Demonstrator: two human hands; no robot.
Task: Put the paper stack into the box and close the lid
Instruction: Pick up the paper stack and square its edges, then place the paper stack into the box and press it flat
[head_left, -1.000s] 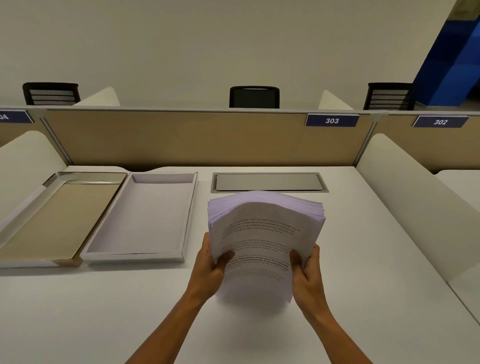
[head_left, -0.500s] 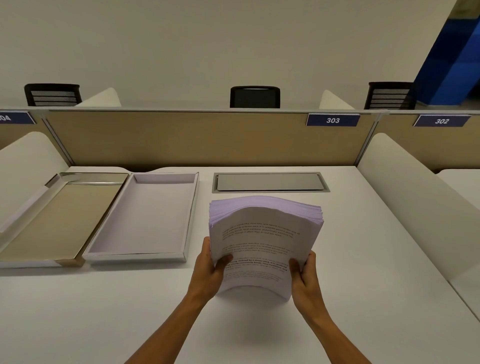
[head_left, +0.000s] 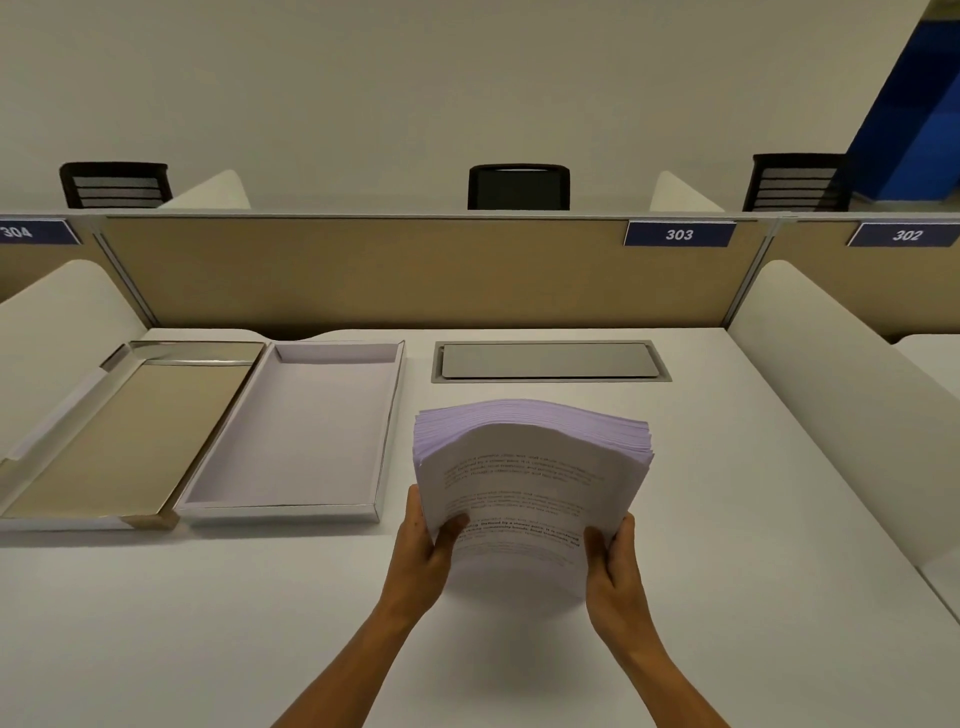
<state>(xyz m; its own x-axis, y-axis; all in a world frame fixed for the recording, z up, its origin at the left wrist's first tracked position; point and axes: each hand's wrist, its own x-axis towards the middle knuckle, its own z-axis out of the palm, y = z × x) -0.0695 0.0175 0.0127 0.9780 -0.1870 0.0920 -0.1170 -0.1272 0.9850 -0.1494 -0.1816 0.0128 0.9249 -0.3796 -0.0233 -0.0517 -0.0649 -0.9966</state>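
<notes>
Head view: your left hand (head_left: 422, 558) and right hand (head_left: 613, 564) grip the paper stack (head_left: 530, 486) upright on the desk (head_left: 727, 519), right of the open box (head_left: 291, 431). Square its edges, then lower it flat inside.

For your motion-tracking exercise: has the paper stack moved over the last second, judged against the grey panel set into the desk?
Yes, slightly. The paper stack has dropped toward the desk, nearer the person and away from the grey panel, held by both hands.
</notes>
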